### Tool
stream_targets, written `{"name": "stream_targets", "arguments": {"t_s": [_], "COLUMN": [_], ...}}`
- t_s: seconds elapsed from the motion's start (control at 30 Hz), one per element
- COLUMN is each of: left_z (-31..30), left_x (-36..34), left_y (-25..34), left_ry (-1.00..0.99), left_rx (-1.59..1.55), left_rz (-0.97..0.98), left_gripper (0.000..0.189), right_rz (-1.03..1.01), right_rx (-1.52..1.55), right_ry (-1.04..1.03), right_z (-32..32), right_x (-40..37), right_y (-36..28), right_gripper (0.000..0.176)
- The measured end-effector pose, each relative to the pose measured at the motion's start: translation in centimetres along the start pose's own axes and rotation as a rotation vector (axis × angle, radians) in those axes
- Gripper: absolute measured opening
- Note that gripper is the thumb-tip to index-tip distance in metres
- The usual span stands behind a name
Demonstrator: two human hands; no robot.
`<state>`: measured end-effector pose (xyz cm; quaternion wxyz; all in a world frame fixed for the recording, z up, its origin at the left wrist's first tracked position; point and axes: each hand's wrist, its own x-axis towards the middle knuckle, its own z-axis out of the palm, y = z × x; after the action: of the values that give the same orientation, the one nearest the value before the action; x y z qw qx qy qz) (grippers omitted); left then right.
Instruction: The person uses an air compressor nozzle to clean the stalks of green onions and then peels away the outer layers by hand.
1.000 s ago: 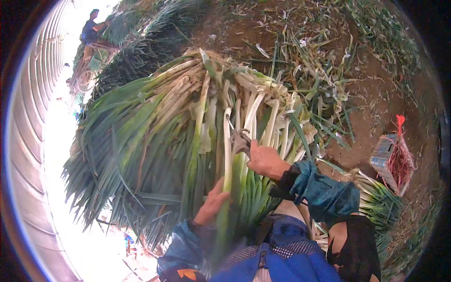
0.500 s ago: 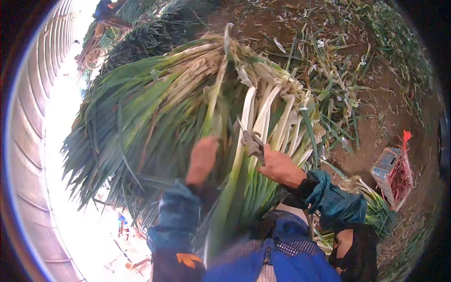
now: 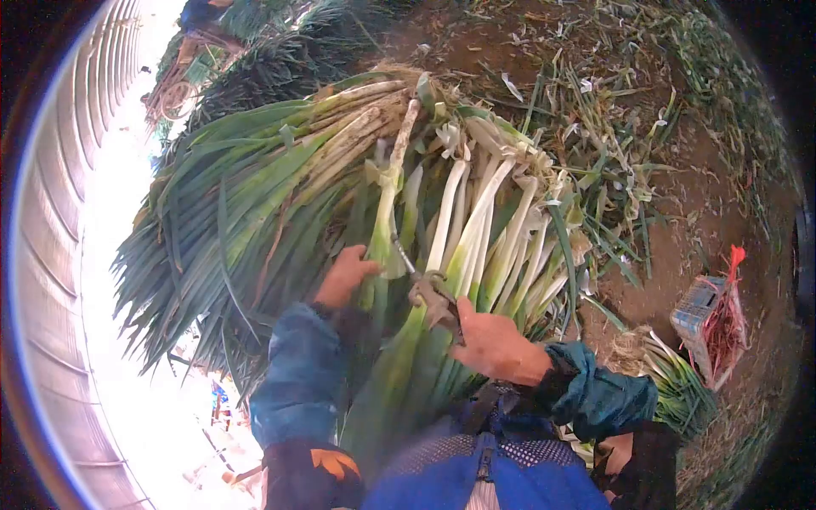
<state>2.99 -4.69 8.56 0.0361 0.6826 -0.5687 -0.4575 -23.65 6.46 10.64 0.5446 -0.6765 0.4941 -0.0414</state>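
My left hand (image 3: pixel 344 276) is closed around the green part of a single leek (image 3: pixel 387 200), whose pale stem and root end point away from me. In my right hand (image 3: pixel 497 344) is a grey air blow gun (image 3: pixel 433 297). Its thin metal nozzle points up and left, with the tip against or just in front of that leek's leaves. Just right of the nozzle lie several leeks with clean white stems (image 3: pixel 484 212). Beyond my left hand spreads a large heap of leeks with soil-stained stems and long green leaves (image 3: pixel 246 187).
Leaf scraps (image 3: pixel 595 144) litter the brown soil at the upper right. A crate-like container with red strings (image 3: pixel 710 327) stands at the right, near a small leek bundle (image 3: pixel 676 382). Ribbed, pale sheeting (image 3: pixel 55 280) runs along the left. Another person (image 3: pixel 200 13) is partly visible at the top left.
The blow gun and my right hand have moved left and slightly toward me, bringing the nozzle to the held leek. My left hand has shifted slightly left; the leek's root end has dropped toward me.
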Motion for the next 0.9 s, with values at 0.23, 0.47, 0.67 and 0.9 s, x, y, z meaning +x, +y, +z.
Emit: {"name": "stream_targets", "arguments": {"t_s": [0.23, 0.47, 0.67, 0.9], "left_z": [1.4, 2.0, 0.9, 1.4], "left_x": [-5.9, -5.9, -7.9, -11.7], "left_y": [-3.6, -4.0, -5.8, -5.6], "left_ry": [0.068, 0.156, 0.215, 0.17], "left_rx": [-0.079, 0.066, 0.287, 0.205], "left_rz": [0.246, -0.028, -0.005, -0.061], "left_gripper": [0.032, 0.037, 0.044, 0.048], "right_rz": [-0.033, -0.009, -0.033, -0.008], "right_rx": [-0.041, -0.078, -0.052, -0.098], "right_ry": [0.083, 0.099, 0.123, 0.11], "right_z": [0.9, 0.4, -0.6, 0.5], "right_x": [2.0, 5.5, 4.5, 5.4], "right_y": [0.3, 0.7, -1.3, -1.0], "right_gripper": [0.049, 0.046, 0.043, 0.048]}}
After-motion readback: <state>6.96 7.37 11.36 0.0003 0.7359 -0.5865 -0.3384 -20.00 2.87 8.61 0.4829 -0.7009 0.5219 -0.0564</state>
